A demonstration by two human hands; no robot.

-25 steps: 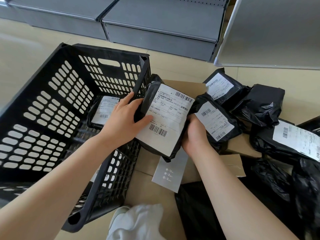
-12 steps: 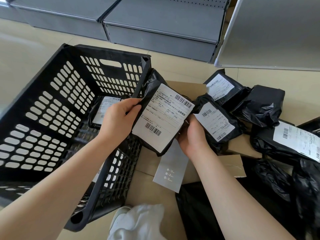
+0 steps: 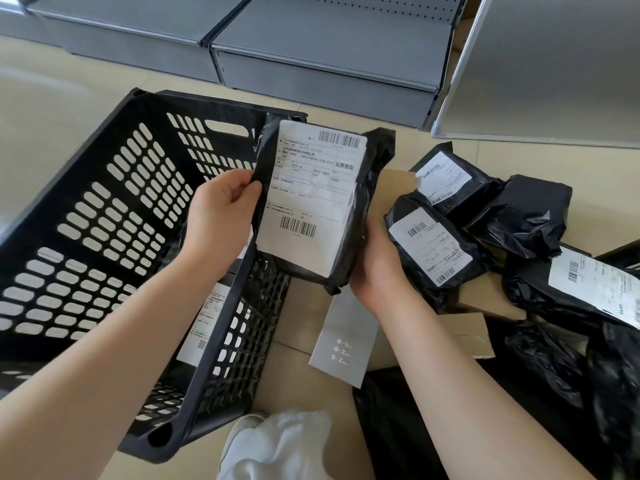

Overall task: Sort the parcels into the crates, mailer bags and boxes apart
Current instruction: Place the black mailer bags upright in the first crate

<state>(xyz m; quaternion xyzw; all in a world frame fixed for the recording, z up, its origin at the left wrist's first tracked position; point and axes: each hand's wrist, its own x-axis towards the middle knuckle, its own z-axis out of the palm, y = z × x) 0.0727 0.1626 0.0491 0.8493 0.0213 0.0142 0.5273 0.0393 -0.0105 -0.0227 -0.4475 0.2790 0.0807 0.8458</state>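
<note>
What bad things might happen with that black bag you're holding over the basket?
The mailer bag is held only at its edges, by the left hand and the right hand. It sits over the crate rim, so if dropped it may catch there and slide out onto the cardboard. The crate looks tilted, so it might rock too.

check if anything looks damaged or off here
The crate sits tilted, not flat. The label on the held bag is wrinkled and lifting along its right edge. No tears visible.
</note>
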